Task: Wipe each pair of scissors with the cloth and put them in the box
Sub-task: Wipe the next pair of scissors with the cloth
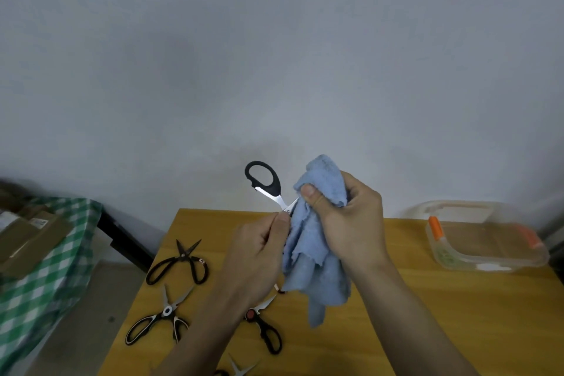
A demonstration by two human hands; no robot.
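Observation:
My left hand (pixel 259 250) pinches a pair of black-handled scissors (pixel 265 181) near the pivot, one handle loop pointing up and away. My right hand (pixel 345 217) grips a light blue cloth (pixel 317 253) wrapped around the other part of the scissors, which is hidden in the folds. The cloth hangs down over the wooden table (pixel 427 314). A clear plastic box (pixel 485 241) with orange clips stands at the table's far right, lid off. Several more scissors lie on the table: an all-black pair (pixel 183 262), a black-and-white pair (pixel 161 317) and a pair with a red pivot (pixel 262 323).
The tips of another pair (pixel 238 369) show at the bottom edge. Left of the table stands a surface under a green checked cloth (pixel 45 284) with cardboard boxes (pixel 27 235) on it. A plain grey wall rises behind.

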